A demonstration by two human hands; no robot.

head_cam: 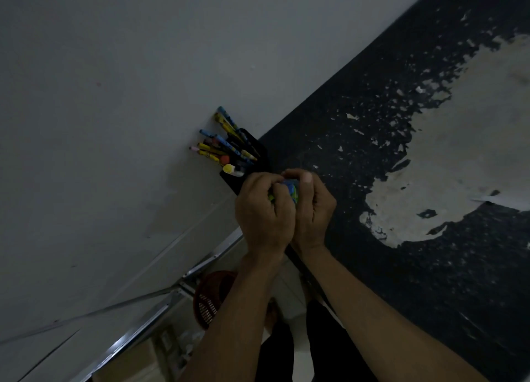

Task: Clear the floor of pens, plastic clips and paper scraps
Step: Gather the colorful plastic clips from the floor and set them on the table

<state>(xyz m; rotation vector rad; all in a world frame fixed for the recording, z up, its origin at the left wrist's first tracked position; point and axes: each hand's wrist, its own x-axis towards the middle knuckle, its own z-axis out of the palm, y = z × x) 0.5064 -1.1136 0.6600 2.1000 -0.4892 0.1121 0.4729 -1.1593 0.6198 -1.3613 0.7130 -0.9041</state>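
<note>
Pens sit gripped between fingers of both hands.

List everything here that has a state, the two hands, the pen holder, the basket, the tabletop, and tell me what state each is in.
Left hand: curled, grip on a small blue-green object.
Right hand: curled on the same object.
Blue-green object: held between both hands, mostly hidden.
Black pen holder: full of pens and pencils, against the wall.
Red basket: on the floor; contents not visible.
Dark tabletop: coating badly peeled.
</note>
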